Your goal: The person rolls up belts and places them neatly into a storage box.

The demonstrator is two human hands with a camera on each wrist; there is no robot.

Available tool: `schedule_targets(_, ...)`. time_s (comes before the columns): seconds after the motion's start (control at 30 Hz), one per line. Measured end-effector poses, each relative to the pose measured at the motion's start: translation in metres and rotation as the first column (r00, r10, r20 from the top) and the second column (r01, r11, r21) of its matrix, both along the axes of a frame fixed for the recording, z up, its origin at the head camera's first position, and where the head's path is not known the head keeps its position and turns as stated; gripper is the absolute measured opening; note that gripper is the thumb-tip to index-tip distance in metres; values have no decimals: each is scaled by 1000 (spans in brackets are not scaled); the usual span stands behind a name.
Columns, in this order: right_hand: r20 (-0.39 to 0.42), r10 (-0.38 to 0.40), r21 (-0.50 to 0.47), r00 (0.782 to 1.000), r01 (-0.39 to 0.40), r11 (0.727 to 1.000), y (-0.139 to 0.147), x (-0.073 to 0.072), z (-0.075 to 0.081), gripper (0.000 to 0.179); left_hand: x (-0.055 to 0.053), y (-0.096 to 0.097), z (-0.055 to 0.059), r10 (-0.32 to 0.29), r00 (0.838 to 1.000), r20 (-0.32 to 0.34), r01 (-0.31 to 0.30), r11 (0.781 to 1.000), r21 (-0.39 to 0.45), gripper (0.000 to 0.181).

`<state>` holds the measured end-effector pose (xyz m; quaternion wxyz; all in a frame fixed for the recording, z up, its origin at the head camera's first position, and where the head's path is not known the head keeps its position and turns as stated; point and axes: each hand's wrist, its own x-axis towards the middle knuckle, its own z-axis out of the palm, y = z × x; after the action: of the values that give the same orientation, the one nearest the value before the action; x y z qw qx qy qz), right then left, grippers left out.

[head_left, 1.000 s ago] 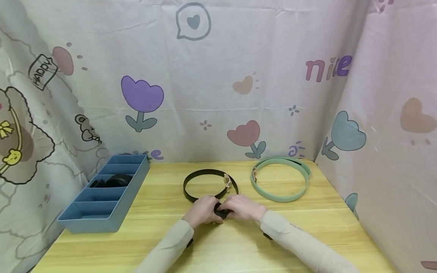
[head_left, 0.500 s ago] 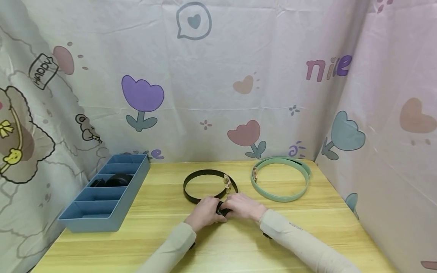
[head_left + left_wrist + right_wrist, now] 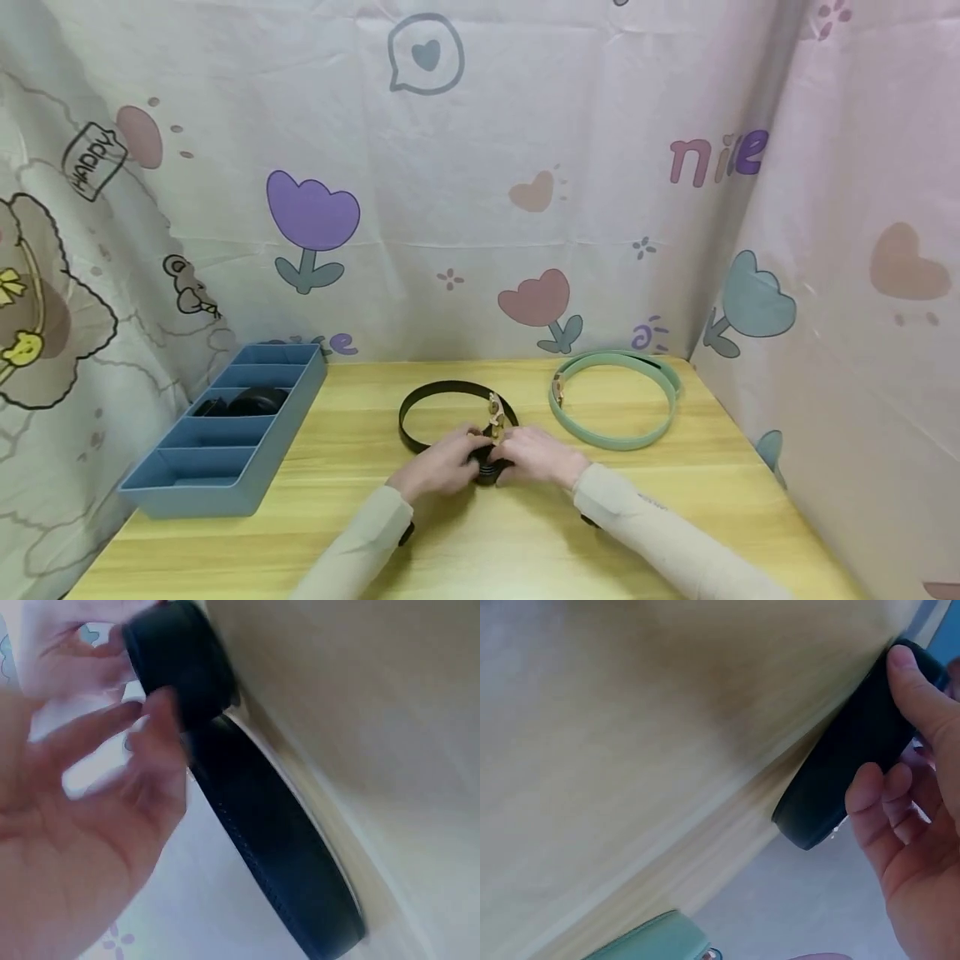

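A tight black belt coil (image 3: 489, 475) stands on edge on the table between both hands. My left hand (image 3: 438, 465) holds it from the left, and in the left wrist view its blurred thumb and fingers (image 3: 161, 712) are at the coil's side. My right hand (image 3: 542, 456) grips the coil from the right; in the right wrist view the thumb (image 3: 906, 664) presses its outer face, with the other fingers curled at its far edge. Just behind lies a wide black belt loop (image 3: 442, 387) with a gold buckle (image 3: 497, 410). The hands hide where loop and coil meet.
A light green belt (image 3: 618, 443) lies in a loop at the back right. On the left stands a blue compartment box (image 3: 195, 502), with black rolled items (image 3: 258, 402) in one compartment. A printed cloth (image 3: 420, 192) hangs behind the table.
My left hand has shifted slightly left and its fingers have moved on the coil, so more of the coil's front shows. The right hand has barely moved. The head view has tilted slightly.
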<state>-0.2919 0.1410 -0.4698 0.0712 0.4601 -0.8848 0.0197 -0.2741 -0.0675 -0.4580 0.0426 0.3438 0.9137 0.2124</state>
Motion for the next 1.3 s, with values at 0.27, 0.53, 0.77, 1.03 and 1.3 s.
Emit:
schedule_targets(0.27, -14, -141, -8, 990, 141, 990, 3, 3, -1, 38, 1, -1, -4, 133, 989, -72, -138, 987, -78, 19)
schedule_targets(0.53, -9, -178, -18, 984, 178, 984, 15, 4, 0, 38, -19, -40, -7, 343, 935, -85, -351, 932, -91, 11)
schedule_targets(0.77, -34, -183, -15, 983, 182, 983, 19, 6, 1, 38, -54, -88, -3, 467, 874, -133, -485, 842, -236, 14)
schedule_targets(1.03, -8, -192, -23, 981, 192, 981, 15, 10, 0, 37, -66, -106, -6, 476, 864, -163, -503, 823, -264, 17)
schedule_targets(1.3, -9, -209, -47, 978, 208, 977, 11, 13, -1, 34, -42, -61, -1, 376, 859, -348, -448, 881, -154, 18)
